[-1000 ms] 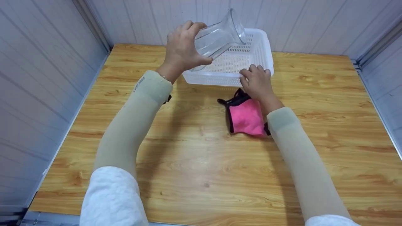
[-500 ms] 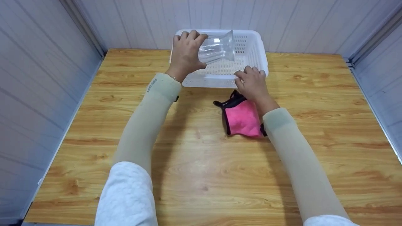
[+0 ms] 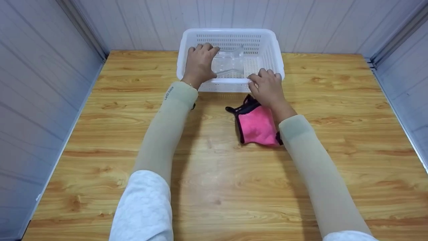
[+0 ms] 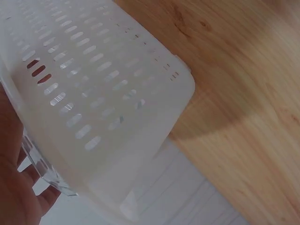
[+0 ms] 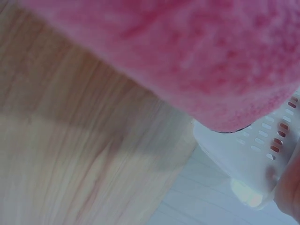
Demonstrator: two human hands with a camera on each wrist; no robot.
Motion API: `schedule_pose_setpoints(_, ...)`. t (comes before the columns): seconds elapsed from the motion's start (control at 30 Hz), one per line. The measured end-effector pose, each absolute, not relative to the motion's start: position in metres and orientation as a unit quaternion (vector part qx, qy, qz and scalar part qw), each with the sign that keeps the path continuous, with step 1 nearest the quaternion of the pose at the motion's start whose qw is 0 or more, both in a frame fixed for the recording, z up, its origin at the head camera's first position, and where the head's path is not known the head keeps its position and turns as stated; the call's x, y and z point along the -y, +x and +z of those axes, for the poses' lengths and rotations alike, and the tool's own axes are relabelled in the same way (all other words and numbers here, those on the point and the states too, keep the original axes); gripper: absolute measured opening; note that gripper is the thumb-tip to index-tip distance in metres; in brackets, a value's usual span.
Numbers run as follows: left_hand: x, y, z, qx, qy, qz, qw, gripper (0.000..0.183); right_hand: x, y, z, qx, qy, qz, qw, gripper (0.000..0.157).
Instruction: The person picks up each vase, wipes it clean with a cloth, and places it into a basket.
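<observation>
A clear glass vase [image 3: 230, 62] with a flared mouth lies on its side inside a white perforated plastic basket [image 3: 230, 81], its mouth towards the right. My left hand [image 3: 199, 64] grips the vase's base end, thumb on the near side, with the palm over the basket's left part. In the left wrist view, glass [image 4: 41, 164] shows beside my fingers beyond the basket wall [image 4: 112, 164]. My right hand [image 3: 268, 87] holds the basket's near rim right of centre, fingertips over the edge. Its thumb is partly hidden.
A pink fabric piece [image 3: 257, 125] with black edging and straps, resembling a face mask, lies under my right wrist, just in front of the basket. It fills much of the right wrist view. White panelled walls [image 3: 230, 13] border the wooden table [image 3: 214, 187].
My left hand has lowered the vase from above the basket into it, turning it from tilted to nearly level. My right hand has kept its hold on the rim.
</observation>
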State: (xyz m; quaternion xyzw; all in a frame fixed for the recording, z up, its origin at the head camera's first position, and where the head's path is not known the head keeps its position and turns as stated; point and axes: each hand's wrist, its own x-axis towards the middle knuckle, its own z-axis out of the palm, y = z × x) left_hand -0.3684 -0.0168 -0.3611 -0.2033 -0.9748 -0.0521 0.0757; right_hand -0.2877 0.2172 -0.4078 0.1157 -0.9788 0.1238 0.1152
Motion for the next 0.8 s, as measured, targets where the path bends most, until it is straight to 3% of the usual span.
schedule_pose_setpoints(0.4, 0.017, -0.373, -0.360, 0.979, -0.201, -0.041, -0.007, 0.088, -0.211, -0.279, -0.406, 0.977, 0.122, 0.123, 0.124, 0.038)
schedule_pose_setpoints(0.8, 0.016, -0.381, -0.368, 0.975, -0.214, -0.048, -0.012, 0.078, -0.211, -0.279, -0.410, 0.974, 0.125, 0.128, 0.136, 0.036)
